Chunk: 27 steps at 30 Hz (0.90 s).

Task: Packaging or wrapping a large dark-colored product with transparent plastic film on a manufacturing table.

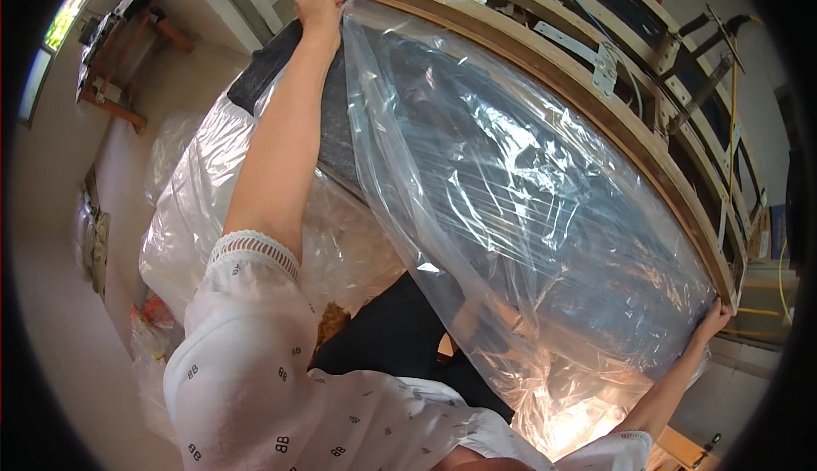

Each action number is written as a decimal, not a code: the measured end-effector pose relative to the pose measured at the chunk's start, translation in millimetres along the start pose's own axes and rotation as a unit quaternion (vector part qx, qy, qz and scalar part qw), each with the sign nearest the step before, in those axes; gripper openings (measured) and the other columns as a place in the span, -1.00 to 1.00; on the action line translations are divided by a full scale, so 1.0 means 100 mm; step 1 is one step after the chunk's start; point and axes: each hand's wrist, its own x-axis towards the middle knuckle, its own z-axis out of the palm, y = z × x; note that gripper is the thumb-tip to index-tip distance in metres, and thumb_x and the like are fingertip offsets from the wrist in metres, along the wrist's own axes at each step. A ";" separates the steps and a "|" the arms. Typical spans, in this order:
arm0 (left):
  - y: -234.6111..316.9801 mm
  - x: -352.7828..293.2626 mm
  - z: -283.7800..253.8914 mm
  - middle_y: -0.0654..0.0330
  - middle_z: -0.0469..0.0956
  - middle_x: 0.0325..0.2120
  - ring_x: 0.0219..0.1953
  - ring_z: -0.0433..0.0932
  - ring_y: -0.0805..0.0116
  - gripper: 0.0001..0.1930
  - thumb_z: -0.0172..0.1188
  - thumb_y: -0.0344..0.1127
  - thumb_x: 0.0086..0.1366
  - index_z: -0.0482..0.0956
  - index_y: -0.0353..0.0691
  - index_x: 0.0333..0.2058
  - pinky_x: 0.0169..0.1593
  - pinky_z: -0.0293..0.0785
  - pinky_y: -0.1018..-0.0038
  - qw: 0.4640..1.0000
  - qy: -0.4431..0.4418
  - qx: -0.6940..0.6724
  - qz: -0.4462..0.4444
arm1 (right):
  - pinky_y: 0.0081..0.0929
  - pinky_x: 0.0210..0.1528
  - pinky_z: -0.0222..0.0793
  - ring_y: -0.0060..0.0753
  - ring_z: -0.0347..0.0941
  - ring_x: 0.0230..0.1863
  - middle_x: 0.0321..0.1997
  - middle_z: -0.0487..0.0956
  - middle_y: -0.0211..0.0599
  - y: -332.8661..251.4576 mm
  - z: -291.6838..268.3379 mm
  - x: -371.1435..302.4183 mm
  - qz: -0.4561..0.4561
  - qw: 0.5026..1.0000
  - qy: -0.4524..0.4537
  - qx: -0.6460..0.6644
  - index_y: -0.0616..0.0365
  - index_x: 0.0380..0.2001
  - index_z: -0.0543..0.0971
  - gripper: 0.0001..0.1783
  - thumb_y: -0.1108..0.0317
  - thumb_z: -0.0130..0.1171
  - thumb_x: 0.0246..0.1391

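Note:
A clear plastic sheet lies wrinkled over a dark upholstered piece of furniture, which has a wooden frame along its far edge. Up at the frame's far left corner, my left hand has its fingers curled around the sheet's edge, close against the wood. My right hand is closed at the frame's right end, where the sheet meets the wood. Its fingertips are partly hidden there. Between my hands the sheet spans the dark fabric, and its loose left edge hangs down toward my lap.
Metal brackets, a spring and cables sit on the frame's open underside. More plastic wrapping covers something bulky on the left. A wooden bench stands against the far left wall. Bright light shines through plastic near my right forearm.

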 end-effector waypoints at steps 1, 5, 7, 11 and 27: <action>0.06 -0.05 0.00 0.19 0.41 -0.45 -0.43 0.44 0.38 -0.81 0.04 -0.29 0.11 0.42 -0.32 -0.45 -0.45 0.39 0.50 0.992 0.033 -0.114 -0.047 | -0.51 -0.11 0.19 -0.40 0.23 -0.25 -0.30 0.36 -0.24 -0.06 0.01 0.03 0.035 0.998 -0.018 0.053 0.36 -0.35 0.38 -0.60 0.14 0.05 0.10; 0.24 -0.12 -0.06 0.22 0.40 -0.56 -0.47 0.44 0.42 -0.86 -0.05 -0.36 0.13 0.42 -0.30 -0.47 -0.51 0.35 0.53 0.980 0.134 -0.143 -0.010 | -0.46 0.00 0.16 -0.36 0.26 -0.11 -0.15 0.34 -0.23 -0.40 0.10 -0.14 0.100 0.970 0.028 0.219 0.36 -0.15 0.32 -0.55 0.10 -0.14 0.19; 0.21 -0.05 -0.09 0.20 0.41 -0.58 -0.47 0.44 0.40 -0.82 -0.07 -0.31 0.14 0.43 -0.30 -0.49 -0.48 0.35 0.50 0.982 0.140 -0.127 -0.003 | -0.46 -0.01 0.16 -0.39 0.25 -0.14 -0.15 0.33 -0.25 -0.43 0.08 -0.11 0.095 0.977 0.013 0.190 0.33 -0.14 0.32 -0.53 0.06 -0.19 0.21; 0.09 0.06 -0.23 0.16 0.45 -0.53 -0.42 0.46 0.33 -0.66 -0.12 -0.12 0.18 0.48 -0.29 -0.50 -0.34 0.32 0.44 0.988 0.103 0.117 0.010 | -0.55 -0.12 0.14 -0.48 0.21 -0.25 -0.30 0.32 -0.39 -0.08 0.06 0.07 0.114 0.979 0.005 0.169 0.23 -0.28 0.37 -0.52 -0.05 -0.19 0.19; -0.35 0.81 -2.26 0.05 0.50 -0.12 -0.05 0.44 0.23 -0.64 -0.05 -0.14 0.27 0.51 -0.27 -0.13 0.02 0.34 0.38 0.882 -0.105 0.373 0.268 | -0.25 0.17 0.08 0.01 0.21 0.13 0.10 0.34 0.01 -1.47 -0.46 -1.37 -0.198 0.960 -0.120 -0.155 0.25 0.04 0.34 -0.51 0.16 -0.11 0.13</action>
